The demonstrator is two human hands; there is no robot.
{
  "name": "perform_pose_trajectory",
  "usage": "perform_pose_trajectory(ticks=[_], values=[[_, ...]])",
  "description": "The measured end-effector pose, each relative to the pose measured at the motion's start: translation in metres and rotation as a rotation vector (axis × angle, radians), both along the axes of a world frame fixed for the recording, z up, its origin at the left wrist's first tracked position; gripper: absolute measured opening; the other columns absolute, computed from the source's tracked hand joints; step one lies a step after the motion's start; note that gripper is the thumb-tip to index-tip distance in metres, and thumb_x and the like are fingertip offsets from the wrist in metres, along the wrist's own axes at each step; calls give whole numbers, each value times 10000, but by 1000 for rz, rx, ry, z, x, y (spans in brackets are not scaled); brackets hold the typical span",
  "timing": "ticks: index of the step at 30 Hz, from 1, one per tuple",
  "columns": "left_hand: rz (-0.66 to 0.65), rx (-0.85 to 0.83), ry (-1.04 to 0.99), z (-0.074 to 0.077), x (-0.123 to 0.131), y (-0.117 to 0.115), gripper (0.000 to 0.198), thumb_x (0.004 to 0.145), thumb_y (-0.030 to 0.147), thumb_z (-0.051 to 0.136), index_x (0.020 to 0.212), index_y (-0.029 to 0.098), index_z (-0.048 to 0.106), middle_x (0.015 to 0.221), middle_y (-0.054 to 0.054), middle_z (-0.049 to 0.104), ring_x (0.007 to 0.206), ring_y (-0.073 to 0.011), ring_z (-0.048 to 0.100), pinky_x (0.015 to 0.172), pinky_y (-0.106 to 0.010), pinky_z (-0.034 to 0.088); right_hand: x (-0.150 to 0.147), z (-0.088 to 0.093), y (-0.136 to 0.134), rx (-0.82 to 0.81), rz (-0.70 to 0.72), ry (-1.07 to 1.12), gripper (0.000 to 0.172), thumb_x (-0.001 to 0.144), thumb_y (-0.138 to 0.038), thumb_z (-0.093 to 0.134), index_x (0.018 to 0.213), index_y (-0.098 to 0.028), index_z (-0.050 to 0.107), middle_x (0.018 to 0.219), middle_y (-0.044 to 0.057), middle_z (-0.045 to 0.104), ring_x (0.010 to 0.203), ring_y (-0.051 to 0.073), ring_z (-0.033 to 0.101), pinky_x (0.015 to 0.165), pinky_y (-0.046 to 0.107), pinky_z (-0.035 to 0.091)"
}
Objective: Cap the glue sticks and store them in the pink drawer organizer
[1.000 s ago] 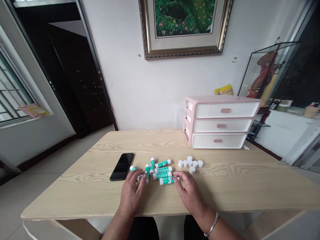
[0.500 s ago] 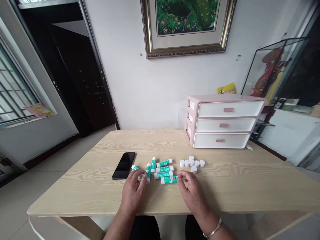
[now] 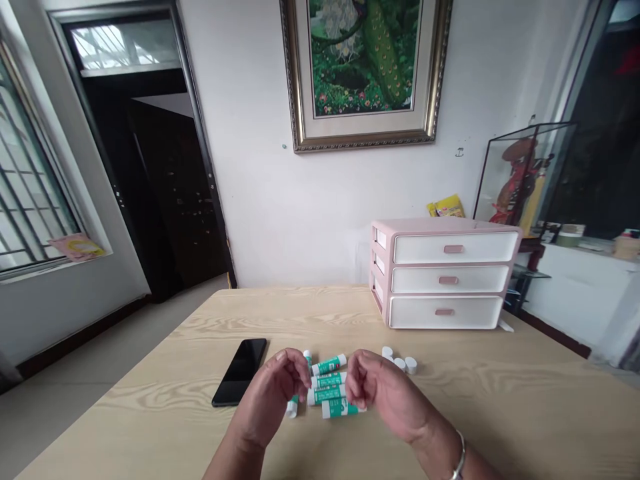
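My left hand (image 3: 273, 393) is raised over the left end of a group of glue sticks, its fingers loosely curled with nothing visible in them. My right hand (image 3: 387, 393) is lifted on the other side, fingers bent inward, also without anything visible in it. Between the hands, several green-and-white glue sticks lie on the table, among them an upper one (image 3: 329, 365) and the nearest one (image 3: 340, 408). Another glue stick (image 3: 292, 407) lies partly hidden beneath my left hand. Several white caps (image 3: 411, 365) sit behind my right hand, which covers some of them.
A black phone (image 3: 240, 371) lies left of my left hand on the wooden table (image 3: 165, 400). At the back right stands a pink-and-white drawer unit (image 3: 447, 280) with a yellow packet (image 3: 447, 206) on top. A framed picture (image 3: 367, 137) hangs on the wall behind.
Both hands have risen off the table and the glue sticks, and their fingers have curled inward. The camera view has tilted up, so the table sits lower in the picture.
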State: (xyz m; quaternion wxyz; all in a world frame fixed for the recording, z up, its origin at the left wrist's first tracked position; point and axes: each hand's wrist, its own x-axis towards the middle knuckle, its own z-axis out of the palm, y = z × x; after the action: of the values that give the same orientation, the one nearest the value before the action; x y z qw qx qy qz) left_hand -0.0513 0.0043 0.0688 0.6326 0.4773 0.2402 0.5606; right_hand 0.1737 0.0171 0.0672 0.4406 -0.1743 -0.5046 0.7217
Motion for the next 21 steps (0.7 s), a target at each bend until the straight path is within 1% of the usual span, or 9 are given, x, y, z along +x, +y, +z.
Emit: perform_pose_trajectory(ticks=[2,4,6,8,10,12,15,18,21], values=[[-252,33,-174,12,9,11,636,953,658,393,709,129,649,578,-35,538,465,-134,517,388,-211,383,-2,16,10,-4,300,174,584,940,-711,432,712,-184,540,542,-43,442,480,131,510,486,236,356],[-436,80,-270,24,17,20,733,962,701,262,665,136,624,530,-14,470,396,-117,452,326,-190,310,-4,28,19,45,536,296,657,940,-765,319,673,-190,493,503,-68,368,390,105,419,441,231,336],[-561,124,-305,35,24,27,798,945,741,178,610,142,585,494,1,415,359,-97,381,302,-179,264,-7,37,27,100,702,369,690,931,-793,262,659,-191,463,495,-76,344,362,79,344,418,216,311],[-658,156,-300,45,28,32,826,919,776,131,557,150,529,469,11,373,345,-81,327,290,-170,229,-9,45,33,149,819,410,711,922,-810,212,649,-193,437,495,-75,338,367,65,295,413,204,284],[-740,190,-279,53,30,36,836,885,818,116,519,158,474,444,20,343,327,-66,288,285,-162,203,-11,52,39,201,895,444,728,908,-827,153,636,-202,409,495,-71,327,381,62,261,408,202,260],[-797,225,-246,60,32,40,843,848,859,110,489,165,427,417,23,325,308,-54,261,285,-160,193,-14,58,45,238,938,479,740,881,-852,106,632,-213,384,499,-72,311,391,63,239,402,203,238],[-823,265,-199,66,32,48,851,802,900,93,447,178,367,379,22,301,295,-47,233,291,-168,194,-18,63,53,261,972,518,750,840,-885,55,630,-228,350,504,-75,290,396,62,218,394,206,205],[-844,268,-165,67,30,58,847,773,924,84,430,188,326,359,25,279,290,-44,207,294,-172,179,-23,62,63,248,973,537,749,820,-893,10,624,-239,317,499,-80,264,395,61,192,387,213,179],[-872,231,-150,62,28,68,835,763,934,96,433,195,303,358,34,264,291,-39,182,289,-168,164,-27,52,73,210,949,558,747,812,-897,-9,620,-244,298,491,-84,249,392,61,176,378,219,168]])
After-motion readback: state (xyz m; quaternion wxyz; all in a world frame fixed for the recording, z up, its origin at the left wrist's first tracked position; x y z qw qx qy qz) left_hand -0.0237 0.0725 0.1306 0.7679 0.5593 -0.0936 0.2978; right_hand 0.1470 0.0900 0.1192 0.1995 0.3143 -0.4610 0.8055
